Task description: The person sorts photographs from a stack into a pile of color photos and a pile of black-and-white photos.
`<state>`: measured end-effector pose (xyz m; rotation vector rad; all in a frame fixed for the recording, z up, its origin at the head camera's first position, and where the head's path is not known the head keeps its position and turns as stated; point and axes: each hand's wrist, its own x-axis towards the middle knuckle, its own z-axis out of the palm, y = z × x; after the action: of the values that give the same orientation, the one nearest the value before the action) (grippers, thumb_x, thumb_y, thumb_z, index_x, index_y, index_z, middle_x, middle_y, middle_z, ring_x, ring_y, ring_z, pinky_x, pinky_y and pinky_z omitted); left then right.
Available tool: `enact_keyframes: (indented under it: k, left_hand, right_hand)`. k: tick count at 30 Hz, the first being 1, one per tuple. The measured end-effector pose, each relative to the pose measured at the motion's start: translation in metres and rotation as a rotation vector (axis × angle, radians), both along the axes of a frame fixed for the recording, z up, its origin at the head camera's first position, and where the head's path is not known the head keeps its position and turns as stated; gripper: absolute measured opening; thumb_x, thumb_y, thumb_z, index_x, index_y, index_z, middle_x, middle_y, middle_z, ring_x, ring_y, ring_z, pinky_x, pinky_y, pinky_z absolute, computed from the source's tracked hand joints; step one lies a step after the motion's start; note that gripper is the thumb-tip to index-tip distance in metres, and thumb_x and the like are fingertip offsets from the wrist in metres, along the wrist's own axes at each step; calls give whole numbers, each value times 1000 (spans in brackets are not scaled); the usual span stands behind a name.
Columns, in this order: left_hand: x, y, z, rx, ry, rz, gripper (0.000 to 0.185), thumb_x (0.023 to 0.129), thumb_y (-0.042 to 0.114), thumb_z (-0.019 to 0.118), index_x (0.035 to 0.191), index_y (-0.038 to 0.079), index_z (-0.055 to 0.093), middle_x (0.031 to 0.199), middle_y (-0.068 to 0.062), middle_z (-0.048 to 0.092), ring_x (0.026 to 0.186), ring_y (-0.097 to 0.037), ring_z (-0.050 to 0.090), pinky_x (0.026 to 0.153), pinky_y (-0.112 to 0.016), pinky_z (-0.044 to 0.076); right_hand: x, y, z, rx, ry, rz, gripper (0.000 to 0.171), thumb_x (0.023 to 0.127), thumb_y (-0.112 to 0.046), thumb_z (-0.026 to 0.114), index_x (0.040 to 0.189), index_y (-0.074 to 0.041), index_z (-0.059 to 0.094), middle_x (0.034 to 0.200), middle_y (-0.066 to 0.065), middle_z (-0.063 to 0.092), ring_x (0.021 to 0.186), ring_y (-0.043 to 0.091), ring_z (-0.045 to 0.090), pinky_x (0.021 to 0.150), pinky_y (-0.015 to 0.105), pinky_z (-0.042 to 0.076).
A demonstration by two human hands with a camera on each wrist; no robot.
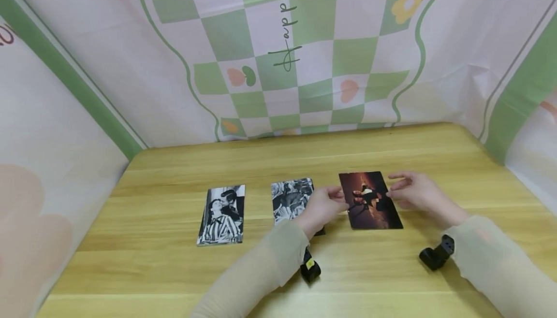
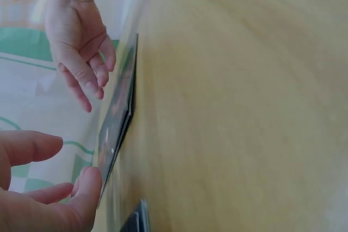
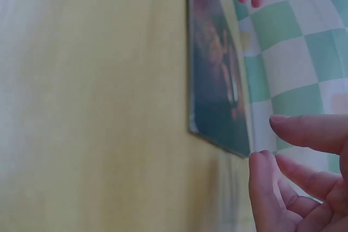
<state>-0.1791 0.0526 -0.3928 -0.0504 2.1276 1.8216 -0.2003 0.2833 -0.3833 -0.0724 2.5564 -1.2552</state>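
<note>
A dark reddish photo card point(image 1: 370, 201) lies on the wooden table point(image 1: 278, 269), right of centre. My left hand point(image 1: 330, 202) touches its left edge with relaxed fingers. My right hand point(image 1: 398, 187) has its fingertips at the right edge. In the left wrist view a fingertip of the left hand point(image 2: 65, 172) meets the near edge of the card point(image 2: 117, 118), and the right hand point(image 2: 87, 74) hovers by the far end. From the right wrist camera, a finger of the right hand point(image 3: 277, 150) touches a corner of the card point(image 3: 217, 80). Neither hand grips it.
Two black-and-white photo cards lie in a row to the left: one point(image 1: 222, 214) apart, one point(image 1: 289, 197) partly hidden by my left hand. A green-and-white checked cloth point(image 1: 304, 57) walls the table at the back and sides. Black wrist cameras point(image 1: 436, 254) sit under both sleeves.
</note>
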Motion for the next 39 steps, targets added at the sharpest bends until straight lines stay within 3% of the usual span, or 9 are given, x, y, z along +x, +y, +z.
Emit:
enact_keyframes:
  k: [9,16,23,33,39]
  left_hand:
    - [2,-7,6,62,34,-35,49,83,-5,65,130,0,54,114,-12,62,101,-20,63,84,-26,56]
    - [2,-24,11,82,28,-43,45,86,2,64,130,5,54,113,-7,62,101,-17,63,88,-27,55]
    - [2,-44,16,210,20,-78,48,88,-1,57,136,-1,46,127,-21,52,104,-24,61,88,-32,56]
    - [2,-77,23,153,65,-39,44,92,4,57,135,1,47,131,-20,51,111,-24,56,95,-32,53]
    - [2,-93,23,202,61,-8,44,92,0,54,135,-2,45,130,-25,48,116,-37,53,95,-36,53]
  right_hand:
    - [6,-10,13,-33,40,11,64,89,-14,65,138,13,34,112,26,58,86,16,64,71,30,60]
    - [10,-25,21,-87,7,29,62,90,-12,62,140,10,32,116,25,56,87,15,65,75,32,60]
    - [10,-41,27,-148,-17,32,62,92,-13,62,141,9,31,115,21,54,89,17,64,78,34,60]
    - [7,-67,35,-203,5,59,59,92,-13,61,140,7,34,108,14,59,91,15,65,77,32,60]
    - [8,-77,34,-270,-15,64,58,92,-8,60,140,9,33,102,10,60,87,16,64,77,34,60]
